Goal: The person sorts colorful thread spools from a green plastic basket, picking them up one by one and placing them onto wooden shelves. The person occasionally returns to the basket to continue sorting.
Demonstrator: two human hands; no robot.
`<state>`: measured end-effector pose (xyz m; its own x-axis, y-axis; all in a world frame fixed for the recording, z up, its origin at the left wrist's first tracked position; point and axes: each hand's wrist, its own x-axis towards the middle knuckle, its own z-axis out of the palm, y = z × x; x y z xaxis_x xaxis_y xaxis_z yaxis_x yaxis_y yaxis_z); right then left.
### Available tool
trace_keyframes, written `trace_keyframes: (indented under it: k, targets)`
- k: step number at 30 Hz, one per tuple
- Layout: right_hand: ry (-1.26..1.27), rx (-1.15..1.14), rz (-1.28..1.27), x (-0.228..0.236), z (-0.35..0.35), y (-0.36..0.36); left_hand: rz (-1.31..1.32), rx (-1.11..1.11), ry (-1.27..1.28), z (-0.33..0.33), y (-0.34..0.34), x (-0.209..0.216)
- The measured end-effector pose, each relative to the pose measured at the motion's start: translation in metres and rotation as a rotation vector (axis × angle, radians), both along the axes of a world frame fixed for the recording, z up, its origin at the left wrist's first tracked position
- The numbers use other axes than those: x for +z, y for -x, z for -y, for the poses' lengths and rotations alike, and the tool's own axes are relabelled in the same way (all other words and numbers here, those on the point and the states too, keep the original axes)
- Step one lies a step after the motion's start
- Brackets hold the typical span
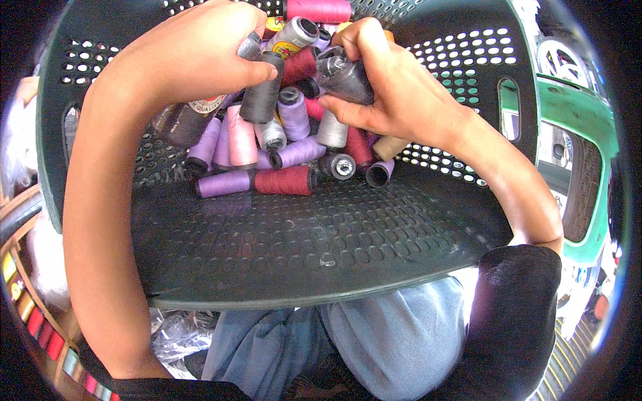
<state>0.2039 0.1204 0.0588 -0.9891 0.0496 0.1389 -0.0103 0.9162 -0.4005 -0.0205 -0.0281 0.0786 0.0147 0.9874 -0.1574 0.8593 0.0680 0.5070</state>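
My left hand [194, 53] reaches into the far left of a dark green plastic basket [321, 247], its thumb across a dark grey thread spool [261, 97]. Part of a second grey spool shows by its fingers, which are mostly hidden. On the right, my right hand [394, 93] grips a dark thread spool in clear plastic wrap [342, 79]. Beneath and between both hands lie several loose spools: a pink one [242, 137], a purple one [293, 113], a dark red one [284, 180] and a light grey one [332, 130]. A wrapped dark spool [177, 123] rests under my left wrist.
The basket leans over my legs in blue jeans [401, 334], its perforated walls rising around the spools. A green plastic frame [588, 167] stands at the right. Coloured spools [43, 331] line a wooden rack at the lower left, near clear plastic wrapping [184, 334].
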Motion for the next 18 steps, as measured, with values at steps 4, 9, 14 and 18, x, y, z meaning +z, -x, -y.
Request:
trace_keyframes:
  k: [4, 9, 14, 18]
  targets:
    - [0.379, -0.1, -0.043, -0.008, 0.011, 0.001, -0.076, 0.006, -0.025, 0.002, -0.003, 0.002]
    - [0.816, -0.204, 0.198, -0.002, 0.016, 0.002, -0.036, -0.007, -0.013, 0.001, -0.001, 0.001]
    - [0.808, -0.231, 0.201, 0.001, 0.023, 0.0, -0.141, -0.016, -0.096, 0.006, 0.002, -0.005]
    - [0.692, -0.215, 0.143, 0.004, 0.027, -0.002, -0.152, 0.006, -0.049, 0.006, 0.001, -0.002]
